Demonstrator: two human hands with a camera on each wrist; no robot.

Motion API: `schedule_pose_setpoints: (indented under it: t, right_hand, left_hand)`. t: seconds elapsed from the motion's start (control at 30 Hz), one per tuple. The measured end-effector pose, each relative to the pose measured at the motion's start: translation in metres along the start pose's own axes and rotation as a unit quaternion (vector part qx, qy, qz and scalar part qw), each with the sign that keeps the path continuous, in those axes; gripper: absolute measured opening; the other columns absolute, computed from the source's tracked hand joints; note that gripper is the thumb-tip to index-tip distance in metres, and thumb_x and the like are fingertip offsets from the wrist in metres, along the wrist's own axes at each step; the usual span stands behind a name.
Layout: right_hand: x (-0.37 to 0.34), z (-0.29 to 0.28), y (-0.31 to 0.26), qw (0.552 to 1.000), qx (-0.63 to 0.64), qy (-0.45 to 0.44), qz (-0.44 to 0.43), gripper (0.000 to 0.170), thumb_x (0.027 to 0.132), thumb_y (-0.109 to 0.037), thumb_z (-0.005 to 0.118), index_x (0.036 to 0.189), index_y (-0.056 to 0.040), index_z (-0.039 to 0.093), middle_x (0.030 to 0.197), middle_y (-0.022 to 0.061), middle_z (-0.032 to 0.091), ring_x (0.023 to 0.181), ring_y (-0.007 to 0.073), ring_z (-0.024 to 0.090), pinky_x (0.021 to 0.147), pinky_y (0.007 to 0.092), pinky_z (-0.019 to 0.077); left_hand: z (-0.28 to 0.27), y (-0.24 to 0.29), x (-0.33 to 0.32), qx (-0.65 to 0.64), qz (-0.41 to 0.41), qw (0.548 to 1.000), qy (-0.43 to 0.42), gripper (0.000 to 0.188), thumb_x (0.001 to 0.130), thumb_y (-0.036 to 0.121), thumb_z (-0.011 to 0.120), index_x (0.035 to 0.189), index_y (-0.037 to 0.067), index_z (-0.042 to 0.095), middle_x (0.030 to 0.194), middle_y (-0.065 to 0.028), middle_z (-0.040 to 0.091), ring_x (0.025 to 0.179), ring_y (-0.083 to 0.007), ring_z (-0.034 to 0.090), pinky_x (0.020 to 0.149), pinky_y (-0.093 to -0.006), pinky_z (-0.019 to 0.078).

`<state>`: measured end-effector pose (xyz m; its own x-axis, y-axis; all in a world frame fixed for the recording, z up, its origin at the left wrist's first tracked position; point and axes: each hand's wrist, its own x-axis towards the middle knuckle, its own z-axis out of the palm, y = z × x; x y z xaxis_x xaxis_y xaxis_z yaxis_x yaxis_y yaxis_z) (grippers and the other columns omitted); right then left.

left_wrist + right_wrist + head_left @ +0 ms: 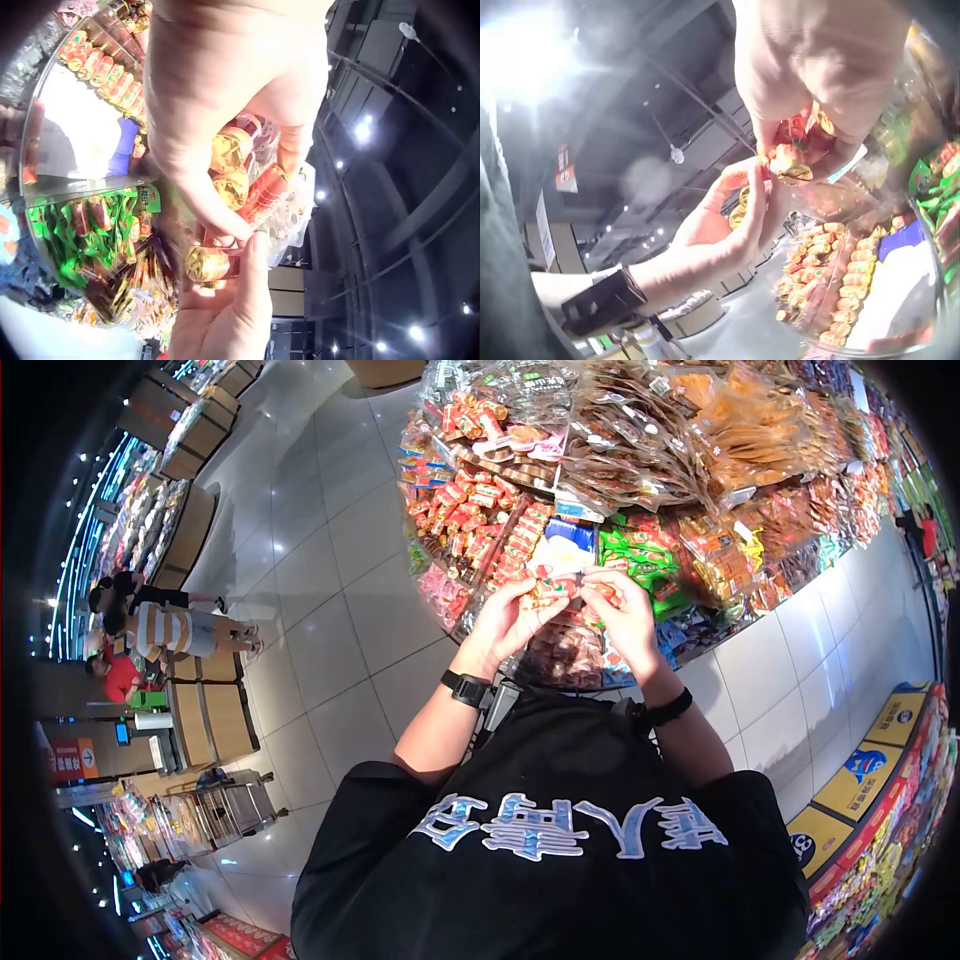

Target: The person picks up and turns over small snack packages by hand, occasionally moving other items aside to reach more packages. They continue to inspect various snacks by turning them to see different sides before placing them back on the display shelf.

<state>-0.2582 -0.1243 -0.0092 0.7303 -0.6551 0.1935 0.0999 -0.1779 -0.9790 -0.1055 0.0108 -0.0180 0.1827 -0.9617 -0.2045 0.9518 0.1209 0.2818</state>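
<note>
Black shirt [560, 760] cut off below; hands [500, 628] partly hide red-gold rolls [264, 196].

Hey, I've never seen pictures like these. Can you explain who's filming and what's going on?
There's no machine here, just a person working bare-handed. The wide, rounded picture is taken from the head, looking forward and down. The other two are taken from the left and right wrists, so each shows its own hand large at the top. Both the left hand and the right hand hold red-and-gold candies. In front is a shop display with more wrapped candies, green packets and clear bags of brown snacks.
</note>
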Motion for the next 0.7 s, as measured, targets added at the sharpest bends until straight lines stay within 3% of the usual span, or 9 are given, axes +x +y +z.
schedule_pose_setpoints:
  t: [0.07, 0.2, 0.3, 0.43, 0.5, 0.53, 0.63, 0.7]
  right_hand:
    - [-0.004, -0.004, -0.001, 0.975, 0.168, -0.006, 0.145, 0.012, 0.088, -0.002, 0.063, 0.100, 0.0005, 0.062, 0.097, 0.0045, 0.064, 0.087, 0.0097, 0.061, 0.069, 0.0231, 0.0491]
    - [-0.005, -0.015, -0.018, 0.931, 0.264, -0.029, 0.249, 0.010, 0.090, -0.002, 0.059, 0.100, -0.0015, 0.062, 0.094, 0.0051, 0.065, 0.084, 0.0115, 0.062, 0.069, 0.0232, 0.0490]
    - [-0.003, -0.014, -0.024, 0.938, 0.263, -0.053, 0.221, 0.015, 0.088, -0.003, 0.063, 0.104, -0.0017, 0.062, 0.096, 0.0052, 0.065, 0.087, 0.0118, 0.063, 0.073, 0.0237, 0.0501]
    - [-0.002, -0.001, -0.040, 0.980, 0.151, -0.064, 0.110, 0.030, 0.084, -0.005, 0.070, 0.112, -0.0004, 0.061, 0.095, 0.0048, 0.067, 0.089, 0.0112, 0.064, 0.078, 0.0247, 0.0508]
    - [-0.003, 0.004, -0.045, 0.993, 0.082, -0.072, 0.049, 0.038, 0.081, -0.006, 0.074, 0.116, 0.0001, 0.060, 0.094, 0.0052, 0.068, 0.089, 0.0111, 0.064, 0.079, 0.0258, 0.0511]
    - [-0.002, 0.005, -0.044, 0.997, 0.023, -0.067, 0.012, 0.046, 0.078, -0.008, 0.077, 0.120, -0.0008, 0.060, 0.094, 0.0079, 0.069, 0.088, 0.0136, 0.066, 0.082, 0.0291, 0.0516]
    - [-0.001, 0.004, -0.056, 0.993, -0.104, -0.050, -0.023, 0.049, 0.075, -0.010, 0.078, 0.120, -0.0027, 0.061, 0.101, 0.0126, 0.069, 0.093, 0.0205, 0.067, 0.086, 0.0328, 0.0513]
    - [0.002, 0.003, -0.060, 0.982, -0.150, -0.060, -0.102, 0.050, 0.074, -0.011, 0.079, 0.120, -0.0029, 0.061, 0.106, 0.0147, 0.067, 0.097, 0.0250, 0.066, 0.088, 0.0348, 0.0508]
  left_hand:
    - [0.009, 0.000, -0.004, 0.003, 0.016, 0.999, -0.028, 0.050, 0.092, 0.011, 0.053, 0.134, -0.011, 0.038, 0.136, -0.0266, 0.048, 0.125, -0.0360, 0.051, 0.106, -0.0433, 0.0446]
    - [0.018, -0.001, -0.008, 0.028, 0.060, 0.996, -0.060, 0.060, 0.086, 0.002, 0.057, 0.141, -0.005, 0.034, 0.140, -0.0254, 0.044, 0.129, -0.0353, 0.047, 0.108, -0.0427, 0.0416]
    - [0.022, 0.000, -0.007, 0.094, 0.083, 0.990, -0.063, 0.058, 0.085, -0.001, 0.059, 0.139, -0.003, 0.037, 0.139, -0.0235, 0.046, 0.128, -0.0322, 0.049, 0.107, -0.0408, 0.0426]
    - [0.031, -0.002, -0.010, 0.190, 0.099, 0.977, -0.012, 0.052, 0.084, -0.005, 0.058, 0.134, -0.002, 0.042, 0.133, -0.0185, 0.053, 0.123, -0.0273, 0.053, 0.105, -0.0386, 0.0443]
    - [0.032, -0.004, -0.010, 0.177, 0.114, 0.977, -0.026, 0.049, 0.082, -0.009, 0.058, 0.130, -0.001, 0.046, 0.125, -0.0139, 0.058, 0.117, -0.0248, 0.057, 0.102, -0.0371, 0.0459]
    - [0.033, -0.004, -0.010, 0.190, 0.117, 0.975, -0.021, 0.048, 0.082, -0.010, 0.058, 0.128, -0.001, 0.048, 0.124, -0.0136, 0.058, 0.117, -0.0245, 0.057, 0.102, -0.0370, 0.0461]
    - [0.038, -0.003, -0.010, 0.224, 0.112, 0.968, -0.003, 0.045, 0.081, -0.011, 0.060, 0.124, 0.000, 0.051, 0.120, -0.0122, 0.060, 0.112, -0.0217, 0.060, 0.098, -0.0351, 0.0484]
    - [0.041, 0.000, -0.010, 0.259, 0.096, 0.961, 0.015, 0.043, 0.081, -0.009, 0.063, 0.122, 0.001, 0.052, 0.117, -0.0111, 0.062, 0.108, -0.0203, 0.062, 0.096, -0.0342, 0.0501]
